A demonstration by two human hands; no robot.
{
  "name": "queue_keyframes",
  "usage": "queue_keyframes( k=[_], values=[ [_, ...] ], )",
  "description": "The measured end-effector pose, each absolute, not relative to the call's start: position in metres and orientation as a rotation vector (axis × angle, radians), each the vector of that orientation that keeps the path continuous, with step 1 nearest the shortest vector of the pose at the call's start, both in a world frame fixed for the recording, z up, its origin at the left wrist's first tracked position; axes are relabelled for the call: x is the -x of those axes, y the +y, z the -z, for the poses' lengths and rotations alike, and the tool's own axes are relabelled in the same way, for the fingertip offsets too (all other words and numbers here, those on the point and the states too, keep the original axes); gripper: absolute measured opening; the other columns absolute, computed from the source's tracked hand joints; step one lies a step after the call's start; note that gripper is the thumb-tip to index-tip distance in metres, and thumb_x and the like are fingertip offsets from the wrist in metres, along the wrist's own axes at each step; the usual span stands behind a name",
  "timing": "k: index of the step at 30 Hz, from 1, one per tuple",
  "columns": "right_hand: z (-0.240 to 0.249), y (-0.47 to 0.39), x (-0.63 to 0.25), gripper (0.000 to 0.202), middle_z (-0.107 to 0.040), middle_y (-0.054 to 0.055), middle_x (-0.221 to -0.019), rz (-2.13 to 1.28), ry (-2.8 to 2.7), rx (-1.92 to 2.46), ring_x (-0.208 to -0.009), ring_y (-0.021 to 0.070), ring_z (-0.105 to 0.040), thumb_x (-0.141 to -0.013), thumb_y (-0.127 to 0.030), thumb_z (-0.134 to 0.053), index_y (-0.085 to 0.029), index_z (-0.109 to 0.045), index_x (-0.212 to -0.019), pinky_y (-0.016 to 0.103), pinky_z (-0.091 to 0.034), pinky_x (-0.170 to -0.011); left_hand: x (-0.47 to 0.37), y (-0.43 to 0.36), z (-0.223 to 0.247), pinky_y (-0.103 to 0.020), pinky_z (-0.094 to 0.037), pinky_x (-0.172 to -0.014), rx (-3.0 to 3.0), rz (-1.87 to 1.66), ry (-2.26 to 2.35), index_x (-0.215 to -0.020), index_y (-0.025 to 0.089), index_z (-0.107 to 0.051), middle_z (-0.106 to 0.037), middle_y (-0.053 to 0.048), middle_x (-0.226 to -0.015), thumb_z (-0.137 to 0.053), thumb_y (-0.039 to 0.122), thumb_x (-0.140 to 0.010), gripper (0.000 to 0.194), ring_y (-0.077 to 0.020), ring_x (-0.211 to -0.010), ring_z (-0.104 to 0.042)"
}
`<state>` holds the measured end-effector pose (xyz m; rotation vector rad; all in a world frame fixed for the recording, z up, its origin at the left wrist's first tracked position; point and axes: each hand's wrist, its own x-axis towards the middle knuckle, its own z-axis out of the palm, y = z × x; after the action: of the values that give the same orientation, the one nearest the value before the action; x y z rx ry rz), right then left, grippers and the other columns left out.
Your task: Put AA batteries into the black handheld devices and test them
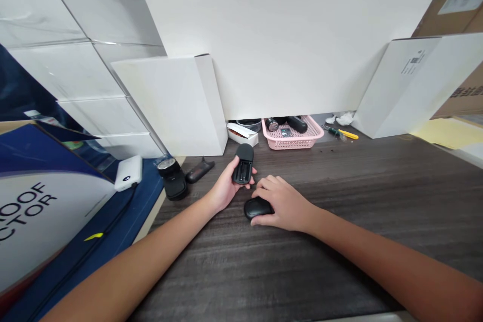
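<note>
My left hand is closed around a black oblong device, held a little above the desk. Its open battery compartment faces me, with narrow slots inside; whether batteries sit in them I cannot tell. My right hand grips a black, rounded computer mouse lying on the dark wood-grain desk, thumb on the near side and fingers over the far side. To the left of my left hand lie a black shaver-like device with a round silver head and a slim dark object.
A pink basket at the back holds several black devices. Beside it are a small white box and a yellow-handled screwdriver. White boxes flank a tall white panel. A white power bank lies on the left.
</note>
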<state>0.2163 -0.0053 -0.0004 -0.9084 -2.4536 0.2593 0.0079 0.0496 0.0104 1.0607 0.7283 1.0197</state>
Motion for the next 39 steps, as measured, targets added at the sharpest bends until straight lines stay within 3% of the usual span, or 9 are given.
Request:
queue_keyframes(
  k=[2, 5, 8, 12, 17, 21, 24, 31, 39],
  values=[
    [0.000, -0.001, -0.218, 0.055, -0.070, 0.008, -0.111, -0.244, -2.465, 0.847, -0.106, 0.0272, -0.060, -0.083, -0.065, -0.083, -0.018, -0.071, -0.111, 0.043, -0.046, -0.094, -0.005, 0.053, -0.010, -0.027, -0.052, -0.065, -1.045, -0.970, 0.715, -0.100, 0.010, -0.072, -0.073, -0.012, -0.100, -0.062, 0.059, -0.098, 0.050, -0.0161, -0.070, -0.065],
    [-0.002, 0.006, -0.219, 0.061, -0.070, 0.010, -0.114, -0.150, -2.403, 0.727, -0.105, 0.0269, -0.062, -0.085, -0.068, -0.080, -0.018, -0.069, -0.117, 0.043, -0.047, -0.093, -0.001, 0.056, -0.006, -0.030, -0.054, -0.072, -1.035, -0.900, 0.709, -0.099, 0.010, -0.076, -0.075, -0.012, -0.096, -0.056, 0.068, -0.098, 0.062, -0.0182, -0.072, -0.067],
    [-0.006, 0.010, -0.220, 0.060, -0.069, 0.013, -0.122, 0.044, -2.282, 0.660, -0.111, 0.0284, -0.062, -0.090, -0.066, -0.075, -0.017, -0.067, -0.125, 0.045, -0.048, -0.096, 0.001, 0.054, -0.003, -0.034, -0.054, -0.096, -1.165, -0.949, 0.708, -0.118, 0.015, -0.076, -0.077, -0.011, -0.112, -0.060, 0.072, -0.094, 0.064, -0.0262, -0.106, -0.071],
    [-0.010, 0.013, -0.222, 0.054, -0.067, 0.015, -0.135, 0.316, -2.250, 0.604, -0.140, 0.0339, -0.053, -0.097, -0.058, -0.071, -0.020, -0.066, -0.134, 0.054, -0.040, -0.117, 0.002, 0.045, -0.008, -0.038, -0.042, -0.119, -1.646, -0.809, 0.630, -0.141, 0.025, -0.065, -0.065, -0.007, -0.146, -0.089, 0.045, -0.080, 0.069, -0.0311, -0.139, -0.056],
    [-0.008, 0.017, -0.227, 0.054, -0.058, 0.011, -0.153, 0.292, -2.344, 0.649, -0.155, 0.0325, -0.038, -0.097, -0.053, -0.073, -0.028, -0.063, -0.144, 0.058, -0.031, -0.127, 0.001, 0.039, -0.016, -0.044, -0.045, -0.117, -1.765, -0.629, 0.696, -0.143, 0.022, -0.064, -0.064, -0.011, -0.147, -0.080, 0.035, -0.090, 0.057, -0.0331, -0.137, -0.059],
    [-0.005, 0.021, -0.229, 0.057, -0.057, 0.011, -0.155, 0.234, -2.365, 0.679, -0.156, 0.0330, -0.038, -0.095, -0.054, -0.075, -0.030, -0.063, -0.145, 0.060, -0.030, -0.127, 0.001, 0.041, -0.016, -0.045, -0.046, -0.116, -1.637, -0.630, 0.709, -0.154, 0.026, -0.053, -0.061, -0.010, -0.152, -0.074, 0.033, -0.095, 0.064, -0.0319, -0.140, -0.057],
    [-0.003, 0.023, -0.228, 0.060, -0.058, 0.012, -0.154, 0.189, -2.375, 0.669, -0.155, 0.0339, -0.039, -0.094, -0.056, -0.075, -0.030, -0.062, -0.146, 0.062, -0.028, -0.127, 0.001, 0.040, -0.018, -0.042, -0.044, -0.119, -1.642, -0.606, 0.702, -0.152, 0.028, -0.056, -0.055, -0.008, -0.158, -0.075, 0.031, -0.094, 0.061, -0.0300, -0.144, -0.054],
    [-0.004, 0.021, -0.229, 0.056, -0.057, 0.012, -0.155, 0.186, -2.400, 0.655, -0.156, 0.0330, -0.038, -0.095, -0.057, -0.073, -0.028, -0.065, -0.142, 0.062, -0.025, -0.129, 0.001, 0.039, -0.021, -0.041, -0.046, -0.116, -1.611, -0.605, 0.734, -0.147, 0.027, -0.060, -0.063, -0.008, -0.148, -0.080, 0.030, -0.090, 0.061, -0.0283, -0.137, -0.060],
    [-0.004, 0.017, -0.232, 0.088, -0.034, 0.014, -0.171, 0.018, -2.174, 0.897, -0.161, 0.0338, -0.027, -0.092, -0.054, -0.076, -0.028, -0.036, -0.165, 0.060, -0.023, -0.130, -0.004, 0.040, -0.015, -0.037, -0.053, -0.100, -1.457, -0.738, 0.718, -0.134, 0.020, -0.063, -0.075, -0.011, -0.121, -0.072, 0.037, -0.097, 0.042, -0.0254, -0.108, -0.071]
  ],
)
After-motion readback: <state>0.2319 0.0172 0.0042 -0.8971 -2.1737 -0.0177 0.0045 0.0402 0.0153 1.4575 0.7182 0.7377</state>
